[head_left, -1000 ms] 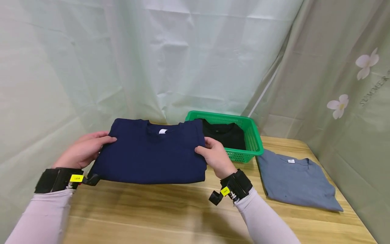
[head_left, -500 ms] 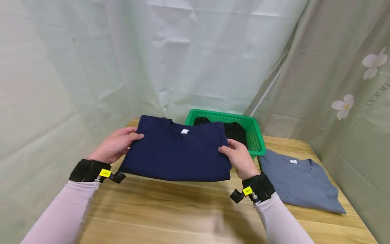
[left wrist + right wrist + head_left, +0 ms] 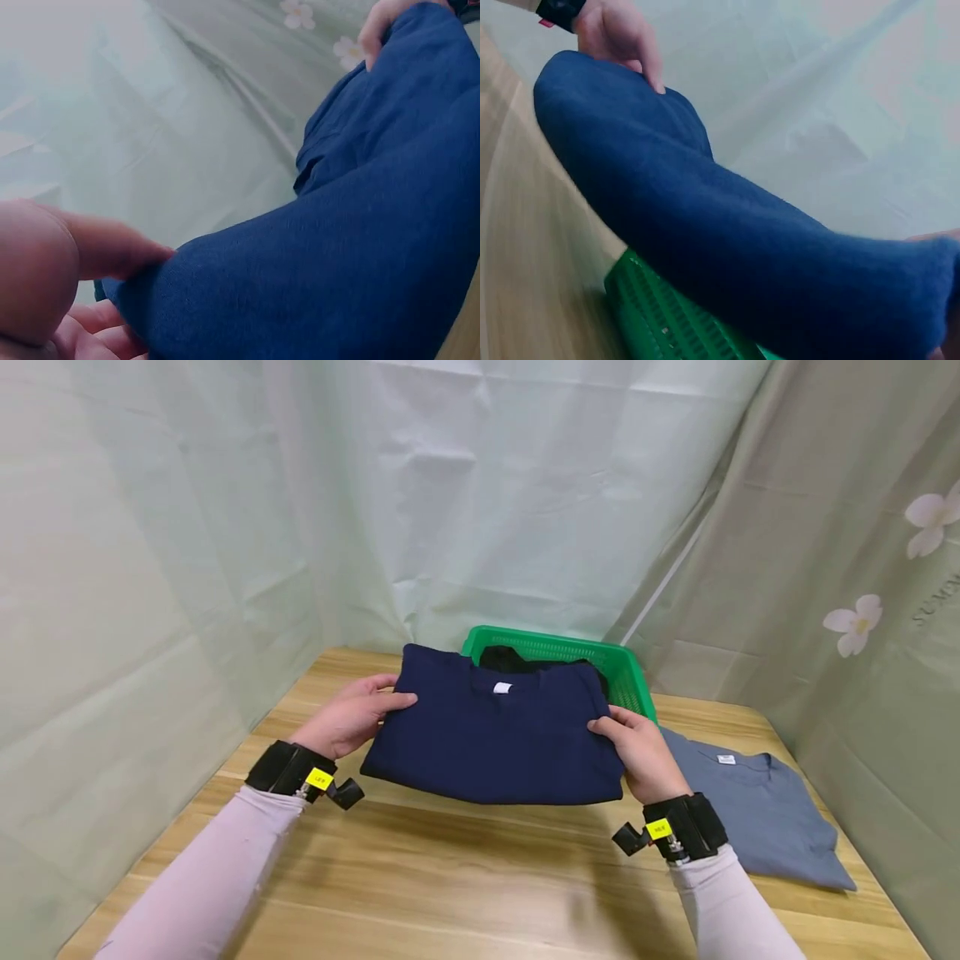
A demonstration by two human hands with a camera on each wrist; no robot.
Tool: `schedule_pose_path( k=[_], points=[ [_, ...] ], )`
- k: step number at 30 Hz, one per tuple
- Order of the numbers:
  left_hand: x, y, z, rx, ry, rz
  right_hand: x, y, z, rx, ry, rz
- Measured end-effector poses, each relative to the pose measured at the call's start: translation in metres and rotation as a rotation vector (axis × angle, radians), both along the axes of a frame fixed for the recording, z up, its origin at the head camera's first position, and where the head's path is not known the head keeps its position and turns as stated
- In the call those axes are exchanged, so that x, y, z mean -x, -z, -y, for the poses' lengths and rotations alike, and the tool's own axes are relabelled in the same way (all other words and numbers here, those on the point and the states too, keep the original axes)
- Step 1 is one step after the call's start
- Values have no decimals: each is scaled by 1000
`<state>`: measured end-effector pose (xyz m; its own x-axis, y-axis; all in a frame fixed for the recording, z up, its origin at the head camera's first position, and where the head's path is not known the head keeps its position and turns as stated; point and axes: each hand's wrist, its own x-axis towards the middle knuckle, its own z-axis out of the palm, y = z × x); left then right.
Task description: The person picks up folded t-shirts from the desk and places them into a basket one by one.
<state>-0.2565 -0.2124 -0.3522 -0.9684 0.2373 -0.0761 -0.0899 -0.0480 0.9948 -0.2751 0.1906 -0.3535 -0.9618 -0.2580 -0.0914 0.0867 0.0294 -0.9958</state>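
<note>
Wooden surface (image 3: 450, 877) up front, two pale sleeves reaching across it, and between them the folded navy shirt (image 3: 495, 739) is carried flat, clear of the wood. The left hand (image 3: 348, 725) pinches its left edge, thumb on top and fingers underneath; the right hand (image 3: 637, 752) grips the right edge the same way. By the look of it, this is the carrying step: the fold is done and the shirt hangs at the near rim of the green basket (image 3: 633, 681), where a black garment (image 3: 498, 657) already lies. Setting it down, whichever spot is meant, would call for both hands to lower level so the fold holds.

Off to the right, a grey shirt (image 3: 750, 814) lies folded on the wood, just beside the basket.

The left wrist view closes in on the thumb (image 3: 112, 251) pressed on the cloth with fingers beneath, a detail the head camera only hints at. The right wrist view shows the basket's mesh wall (image 3: 667, 319) directly under the shirt's edge, which the head view hides behind the fabric. Only the head view gives the whole layout.
</note>
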Motion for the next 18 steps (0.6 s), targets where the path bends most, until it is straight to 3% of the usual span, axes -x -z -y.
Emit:
schedule_pose_path(
  k=[9, 14, 18],
  points=[
    [13, -3, -39, -133, 93, 3, 4, -6, -37, 35, 47, 81],
    [28, -3, -55, -158, 71, -18, 16, -7, -50, 34, 44, 92],
    [45, -3, -63, -155, -2, -3, 30, -8, -52, 49, 42, 78]
  ],
)
